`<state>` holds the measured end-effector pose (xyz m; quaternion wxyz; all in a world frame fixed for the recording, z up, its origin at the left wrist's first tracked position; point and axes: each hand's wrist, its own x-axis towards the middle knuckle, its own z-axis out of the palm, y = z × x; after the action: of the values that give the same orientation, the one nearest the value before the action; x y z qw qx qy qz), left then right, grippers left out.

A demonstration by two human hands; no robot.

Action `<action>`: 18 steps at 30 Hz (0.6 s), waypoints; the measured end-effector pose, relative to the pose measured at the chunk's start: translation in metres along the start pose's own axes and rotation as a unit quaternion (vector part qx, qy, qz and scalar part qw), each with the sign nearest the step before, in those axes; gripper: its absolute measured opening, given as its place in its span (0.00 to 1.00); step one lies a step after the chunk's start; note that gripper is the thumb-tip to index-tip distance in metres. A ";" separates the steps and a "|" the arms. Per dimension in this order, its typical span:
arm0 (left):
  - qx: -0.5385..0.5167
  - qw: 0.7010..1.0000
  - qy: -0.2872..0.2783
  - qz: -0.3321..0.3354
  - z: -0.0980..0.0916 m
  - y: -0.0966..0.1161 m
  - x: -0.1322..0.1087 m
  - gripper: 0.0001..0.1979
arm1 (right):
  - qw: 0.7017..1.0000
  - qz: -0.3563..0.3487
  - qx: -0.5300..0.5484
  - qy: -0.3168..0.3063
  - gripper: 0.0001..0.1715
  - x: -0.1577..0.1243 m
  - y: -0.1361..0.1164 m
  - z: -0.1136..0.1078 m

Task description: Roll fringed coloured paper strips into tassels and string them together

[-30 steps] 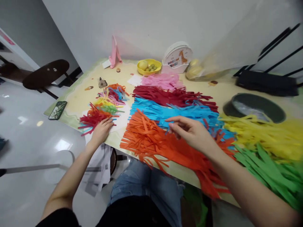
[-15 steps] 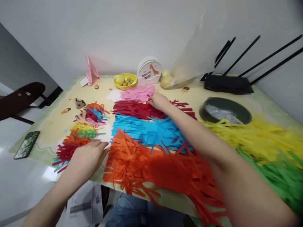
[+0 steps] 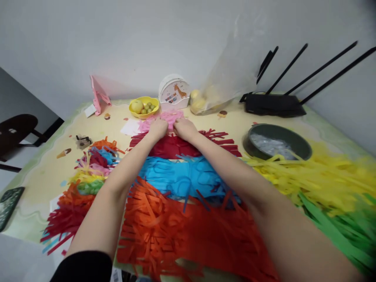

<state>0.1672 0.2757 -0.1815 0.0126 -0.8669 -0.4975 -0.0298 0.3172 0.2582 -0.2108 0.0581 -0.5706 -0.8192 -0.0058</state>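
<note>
Both hands meet at the pink fringed paper near the back of the table. My left hand has its fingers curled closed at the paper's front left part. Close beside it, my right hand also pinches at the pink paper; the fingertips are partly hidden. Under my wrists lies dark red fringed paper. Blue fringed paper comes nearer, then a wide orange fringed paper between my forearms.
Left of my arm lies a multicoloured fringed paper piece. Yellow fringed paper and green fringed paper spread at right, by a dark green bowl. Behind stand a yellow fruit dish, a giraffe-print holder and a black router.
My left hand has moved from beside the multicoloured paper up to the pink paper. My right hand stays at the pink paper, and the view has shifted slightly.
</note>
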 end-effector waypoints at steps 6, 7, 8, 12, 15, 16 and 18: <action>-0.038 0.995 -0.003 -0.097 0.005 -0.021 0.013 0.13 | 0.997 0.033 0.021 0.062 0.22 -0.010 -0.004 -0.016; -0.047 0.993 -0.004 -0.106 0.004 -0.024 0.014 0.12 | 0.997 0.032 0.026 0.065 0.23 -0.013 -0.008 -0.018; -0.056 0.992 -0.006 -0.112 0.003 -0.027 0.016 0.12 | 0.997 0.027 0.030 0.061 0.23 -0.016 -0.012 -0.019; -0.088 0.989 -0.018 -0.114 -0.002 -0.032 0.019 0.13 | 0.999 0.005 0.038 0.021 0.21 -0.025 -0.033 -0.014; -0.104 0.988 -0.006 -0.117 -0.008 -0.031 0.018 0.14 | 0.999 0.014 0.037 -0.003 0.23 -0.027 -0.043 -0.007; -0.106 0.987 0.006 -0.121 -0.011 -0.030 0.017 0.14 | 0.999 0.022 0.037 -0.010 0.23 -0.027 -0.045 -0.005; -0.109 0.984 0.042 -0.132 -0.019 -0.027 0.015 0.15 | 0.998 0.041 0.038 -0.023 0.23 -0.025 -0.047 -0.002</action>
<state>0.1507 0.3018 -0.1613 -0.0646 -0.7875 -0.6007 -0.1217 0.2821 0.2179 -0.2085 0.0611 -0.6010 -0.7959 0.0410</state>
